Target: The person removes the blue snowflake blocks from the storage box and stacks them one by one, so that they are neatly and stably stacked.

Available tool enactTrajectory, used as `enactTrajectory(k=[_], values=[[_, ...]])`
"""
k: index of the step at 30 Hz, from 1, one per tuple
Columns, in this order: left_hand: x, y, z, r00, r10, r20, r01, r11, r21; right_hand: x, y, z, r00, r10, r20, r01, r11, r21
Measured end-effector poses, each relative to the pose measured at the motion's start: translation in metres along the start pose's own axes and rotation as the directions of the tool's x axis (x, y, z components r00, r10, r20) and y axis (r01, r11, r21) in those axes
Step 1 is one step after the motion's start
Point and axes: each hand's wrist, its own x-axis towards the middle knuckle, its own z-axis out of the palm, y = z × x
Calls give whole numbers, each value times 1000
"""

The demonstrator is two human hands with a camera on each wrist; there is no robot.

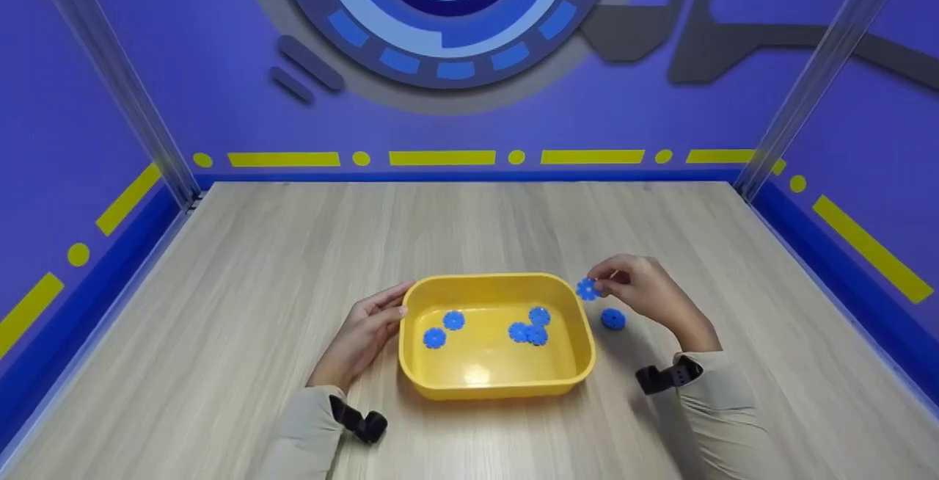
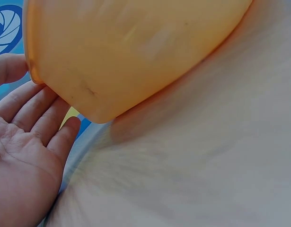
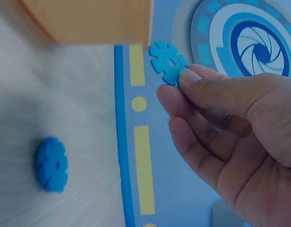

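A yellow plastic tub point(image 1: 495, 387) stands on the table, with several blue notched discs point(image 1: 434, 338) lying flat inside it. My left hand point(image 1: 364, 333) holds the tub's left side, thumb at the rim and fingers against the outer wall, as the left wrist view also shows. Between thumb and index finger, my right hand point(image 1: 642, 288) pinches one blue notched disc point(image 3: 168, 62) by its edge, just outside the tub's right rim. This disc has a small hole in its centre. Below that hand, a small stack of blue notched discs point(image 1: 613, 319) sits on the table.
The wooden tabletop point(image 1: 293, 245) reaches back to a blue-purple printed wall point(image 1: 455, 128) with yellow markings. Side panels rise at left and right, with clear corner posts point(image 1: 821, 76). A black strap with a camera point(image 1: 359, 421) sits on each wrist.
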Motion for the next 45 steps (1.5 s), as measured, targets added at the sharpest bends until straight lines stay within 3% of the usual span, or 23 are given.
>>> enactTrajectory(k=[4,13,20,27,45], values=[[0,1,1,1000,-4,-2,4,1000,-6,-7,12,0,1000,22,8,-22,999,33],[-3,-3,1,1000,-12,-17,12,1000,-23,-12,32,2,992,119,30,-119,993,-9],[-3,-1,0,1000,-8,-10,8,1000,-25,-16,44,-2,989,125,76,-126,992,7],[-4,1,-1,1000,-6,4,6,1000,-20,-18,47,-2,987,122,108,-124,992,9],[-2,1,1,1000,-12,-8,12,1000,-5,-19,54,0,965,231,127,-231,973,-12]])
